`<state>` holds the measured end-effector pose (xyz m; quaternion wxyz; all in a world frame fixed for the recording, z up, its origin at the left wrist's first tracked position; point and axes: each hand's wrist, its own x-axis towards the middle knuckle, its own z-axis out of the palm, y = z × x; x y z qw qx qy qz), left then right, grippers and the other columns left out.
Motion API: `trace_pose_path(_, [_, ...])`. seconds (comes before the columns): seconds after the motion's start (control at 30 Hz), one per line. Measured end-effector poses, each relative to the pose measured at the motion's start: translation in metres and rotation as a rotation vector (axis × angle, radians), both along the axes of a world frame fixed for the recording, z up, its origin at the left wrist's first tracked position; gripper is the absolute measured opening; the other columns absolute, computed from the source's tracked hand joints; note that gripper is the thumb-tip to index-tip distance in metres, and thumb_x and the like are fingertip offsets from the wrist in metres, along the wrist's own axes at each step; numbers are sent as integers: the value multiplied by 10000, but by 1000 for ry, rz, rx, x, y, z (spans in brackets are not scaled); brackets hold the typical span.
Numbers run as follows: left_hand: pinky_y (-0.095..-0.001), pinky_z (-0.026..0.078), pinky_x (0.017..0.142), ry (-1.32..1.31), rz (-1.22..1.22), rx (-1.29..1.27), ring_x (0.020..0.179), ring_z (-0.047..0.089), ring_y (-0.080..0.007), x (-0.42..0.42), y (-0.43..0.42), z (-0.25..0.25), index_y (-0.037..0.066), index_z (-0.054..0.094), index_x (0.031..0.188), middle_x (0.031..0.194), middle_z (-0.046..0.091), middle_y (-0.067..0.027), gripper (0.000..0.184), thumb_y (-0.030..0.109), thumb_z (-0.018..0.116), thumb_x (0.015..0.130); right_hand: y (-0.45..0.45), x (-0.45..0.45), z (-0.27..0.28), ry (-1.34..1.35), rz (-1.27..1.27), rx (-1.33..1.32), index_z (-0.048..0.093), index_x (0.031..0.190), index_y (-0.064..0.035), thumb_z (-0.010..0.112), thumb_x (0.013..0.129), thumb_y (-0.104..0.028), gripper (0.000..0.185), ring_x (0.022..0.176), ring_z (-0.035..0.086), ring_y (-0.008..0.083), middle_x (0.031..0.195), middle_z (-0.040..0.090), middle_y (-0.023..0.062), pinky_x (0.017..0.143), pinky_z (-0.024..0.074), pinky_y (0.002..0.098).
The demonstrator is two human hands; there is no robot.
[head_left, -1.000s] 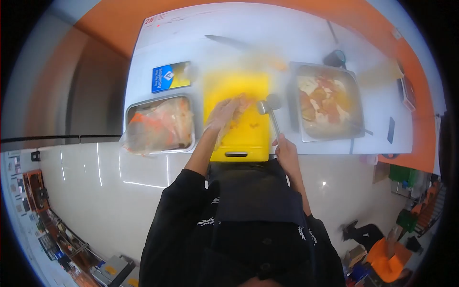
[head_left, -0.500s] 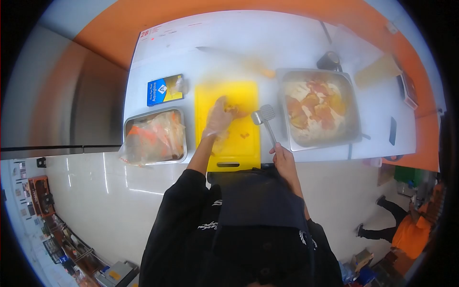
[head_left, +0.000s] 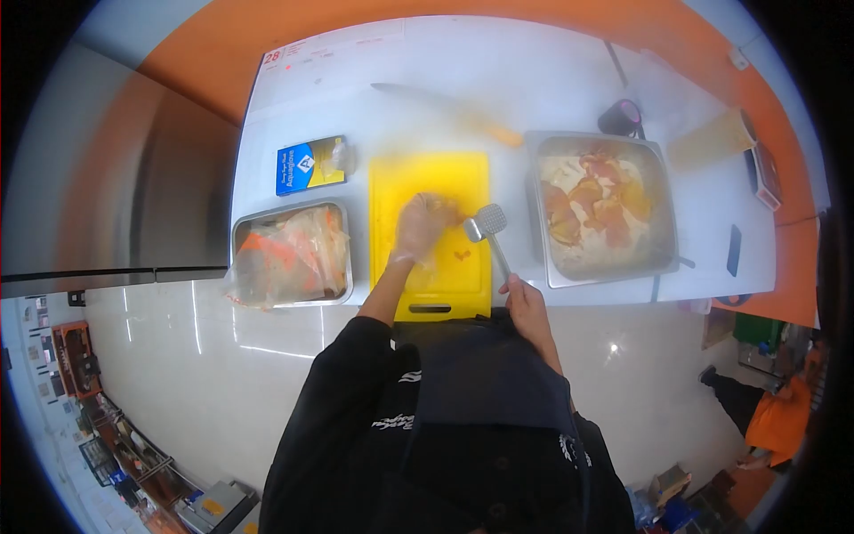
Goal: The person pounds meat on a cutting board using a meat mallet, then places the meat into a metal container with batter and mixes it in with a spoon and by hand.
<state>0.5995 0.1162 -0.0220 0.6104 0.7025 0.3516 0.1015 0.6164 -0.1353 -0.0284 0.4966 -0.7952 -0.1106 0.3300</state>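
Note:
Over the yellow cutting board is my left hand, in a clear plastic glove. Its fingers are curled over a piece of meat, which is blurred and partly hidden by them. A small scrap of meat lies lower on the board. My right hand is closed around the handle of a metal meat mallet, whose head hangs at the board's right edge beside the meat.
Right of the board stands a metal tray of meat pieces in pale coating; to the left, a metal tray holds a plastic bag. A glove box, a knife and a dark cup lie farther back. A person in orange is at lower right.
Since the earliest frame, my left hand has curled its fingers more over the meat. The mallet head has shifted slightly left and down. The camera view has moved a little, and the other person has moved right.

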Motion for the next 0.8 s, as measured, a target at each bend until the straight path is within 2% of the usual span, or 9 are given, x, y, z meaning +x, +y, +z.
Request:
trace_pose_path(0.07, [-293, 526, 726, -31, 54, -267, 770, 673, -170, 3, 0, 7, -12, 623, 938, 842, 681, -116, 194, 166, 655, 871, -1, 0, -2, 9, -22, 12, 612, 866, -11, 401, 1023, -430, 495, 526, 404, 84, 573, 442, -14, 510, 338, 260])
trace_pose_path(0.17, [-284, 512, 671, 38, -63, -193, 788, 649, -131, -1, 5, 32, -10, 645, 936, 825, 667, -54, 315, 290, 695, 854, -1, 1, 0, 35, -53, 25, 623, 872, 3, 403, 1025, -389, 475, 551, 418, 114, 578, 436, 14, 542, 365, 292])
trace_pose_path(0.27, [-308, 522, 706, 5, -17, 202, 789, 669, -206, -7, 18, -20, -8, 664, 977, 868, 692, -118, 331, 290, 697, 834, 2, 1, 6, 57, -58, 26, 625, 868, 10, 407, 1027, -367, 464, 566, 422, 123, 583, 431, 22, 555, 373, 302])
trace_pose_path(0.37, [-351, 524, 745, 257, 9, 949, 813, 669, -302, -11, 35, -30, 6, 682, 993, 914, 695, -169, 326, 286, 681, 826, 2, 0, 4, 61, -61, 20, 623, 867, 11, 410, 1026, -370, 464, 566, 420, 118, 585, 430, 18, 553, 370, 300])
trace_pose_path(0.47, [-391, 519, 755, 240, 162, 918, 841, 657, -347, -13, 34, -20, 17, 692, 981, 914, 686, -189, 294, 265, 653, 828, 0, -3, 1, 41, -51, 16, 616, 871, -5, 403, 1027, -404, 478, 541, 416, 90, 580, 446, -3, 521, 348, 264])
trace_pose_path(0.57, [-402, 516, 724, 121, -184, 545, 783, 658, -335, -18, 27, 24, 25, 692, 963, 858, 687, -175, 277, 256, 640, 820, 2, -2, 1, 42, -51, 26, 614, 871, -13, 402, 1027, -420, 485, 527, 409, 75, 579, 451, -16, 501, 333, 245])
trace_pose_path(0.67, [-423, 510, 689, 227, -273, 650, 723, 646, -345, -11, 30, 8, 23, 679, 905, 785, 674, -167, 255, 256, 634, 811, 5, 0, -2, 64, -36, 43, 615, 874, -15, 405, 1026, -420, 480, 520, 399, 73, 579, 443, -20, 492, 325, 243])
trace_pose_path(0.73, [-430, 507, 672, 151, -266, 813, 694, 634, -359, -8, 38, -25, 23, 658, 835, 746, 662, -163, 247, 267, 634, 808, 5, 0, -3, 62, -30, 52, 613, 876, -16, 407, 1026, -419, 476, 514, 390, 70, 577, 436, -23, 485, 317, 242])
trace_pose_path(0.8, [-435, 504, 664, 119, -234, 895, 689, 628, -367, -6, 39, -31, 21, 647, 812, 729, 653, -167, 242, 262, 633, 809, 5, 0, -3, 40, -23, 63, 610, 878, -17, 409, 1026, -418, 472, 508, 381, 67, 573, 428, -25, 477, 310, 241])
